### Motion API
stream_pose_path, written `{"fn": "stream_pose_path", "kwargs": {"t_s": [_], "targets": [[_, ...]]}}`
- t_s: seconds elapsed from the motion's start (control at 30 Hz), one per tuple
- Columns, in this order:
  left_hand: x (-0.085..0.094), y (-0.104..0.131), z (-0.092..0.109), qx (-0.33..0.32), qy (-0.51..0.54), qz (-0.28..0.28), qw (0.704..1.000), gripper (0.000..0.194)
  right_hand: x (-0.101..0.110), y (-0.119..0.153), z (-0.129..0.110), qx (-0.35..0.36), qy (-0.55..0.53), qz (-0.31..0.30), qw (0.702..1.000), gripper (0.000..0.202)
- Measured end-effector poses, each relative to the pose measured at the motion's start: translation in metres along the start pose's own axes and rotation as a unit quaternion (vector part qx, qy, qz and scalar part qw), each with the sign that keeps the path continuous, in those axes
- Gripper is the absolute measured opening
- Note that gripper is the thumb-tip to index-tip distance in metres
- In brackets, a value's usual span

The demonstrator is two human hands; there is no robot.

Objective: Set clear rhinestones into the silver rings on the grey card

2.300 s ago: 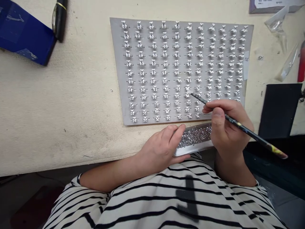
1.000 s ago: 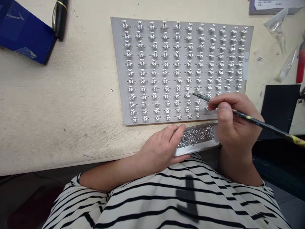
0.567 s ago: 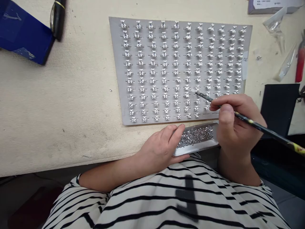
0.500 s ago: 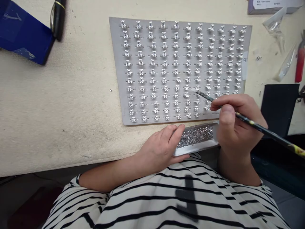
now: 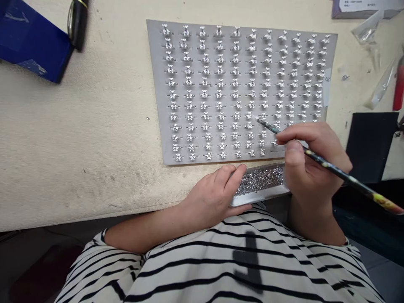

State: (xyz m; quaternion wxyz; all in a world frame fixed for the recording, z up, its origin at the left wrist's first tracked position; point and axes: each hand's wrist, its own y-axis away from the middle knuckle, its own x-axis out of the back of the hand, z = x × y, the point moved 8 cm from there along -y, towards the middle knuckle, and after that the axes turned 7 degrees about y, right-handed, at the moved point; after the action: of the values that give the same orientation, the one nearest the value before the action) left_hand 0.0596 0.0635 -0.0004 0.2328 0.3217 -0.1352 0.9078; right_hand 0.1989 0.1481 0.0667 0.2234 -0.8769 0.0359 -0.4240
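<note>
My left hand [image 5: 214,189] is closed around the left end of a shallow white tray [image 5: 261,197] at the table's front edge. Tiny glittering rhinestones [image 5: 260,180] lie inside the tray. My right hand [image 5: 312,164] pinches a long dark patterned rhinestone pick-up pencil [image 5: 334,170], tilted with its pale tip to the upper left. The tip is at a small silver bear-shaped ring [image 5: 249,115]; whether it touches I cannot tell. Rows of such rings stand in a grey foam board [image 5: 158,126]. My right hand hides the board's lower right part and the tray's right end.
A blue box [image 5: 34,42] and a black pen [image 5: 78,23] lie at the upper left. On the right are clear plastic bags [image 5: 368,29], a red-handled tool [image 5: 399,88] and a black flat pad [image 5: 370,147]. A purple-and-white box [image 5: 362,8] is at the far right.
My right hand and the pencil have shifted slightly left, and the tip has come closer to a ring. My left hand keeps its grip on the tray. The view has shifted a little.
</note>
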Motion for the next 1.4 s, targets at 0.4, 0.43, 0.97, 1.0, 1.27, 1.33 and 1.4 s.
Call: {"fn": "stream_pose_path", "kwargs": {"t_s": [0.4,0.43,0.97,1.0,1.27,1.33,1.4], "targets": [[0.0036,-0.0027,0.0033,-0.017,-0.018,0.011,1.0,0.083,-0.0006,0.0005,0.0013,-0.001,0.013,0.0,1.0,0.019],[0.0033,-0.0026,0.003,-0.016,-0.016,0.009,1.0,0.083,-0.001,0.0006,0.0015,-0.002,0.013,-0.003,1.0,0.019],[0.0027,-0.0024,0.0023,-0.014,-0.008,0.007,1.0,0.083,-0.0007,0.0018,-0.0004,-0.008,-0.001,-0.002,1.0,0.018],[0.003,-0.0025,0.0023,-0.014,-0.009,0.008,1.0,0.082,-0.0007,0.0022,-0.0003,-0.011,-0.001,-0.004,1.0,0.018],[0.0036,-0.003,0.0028,-0.017,-0.007,0.011,1.0,0.08,-0.0018,0.0044,0.003,-0.019,0.004,-0.018,1.0,0.018],[0.0038,-0.0029,0.0029,-0.019,-0.008,0.013,1.0,0.081,-0.0011,0.0045,0.0037,-0.021,0.004,-0.01,1.0,0.017],[0.0038,-0.0027,0.003,-0.022,-0.008,0.015,1.0,0.082,-0.0011,0.0043,0.0041,-0.021,0.002,-0.007,1.0,0.017]]}}
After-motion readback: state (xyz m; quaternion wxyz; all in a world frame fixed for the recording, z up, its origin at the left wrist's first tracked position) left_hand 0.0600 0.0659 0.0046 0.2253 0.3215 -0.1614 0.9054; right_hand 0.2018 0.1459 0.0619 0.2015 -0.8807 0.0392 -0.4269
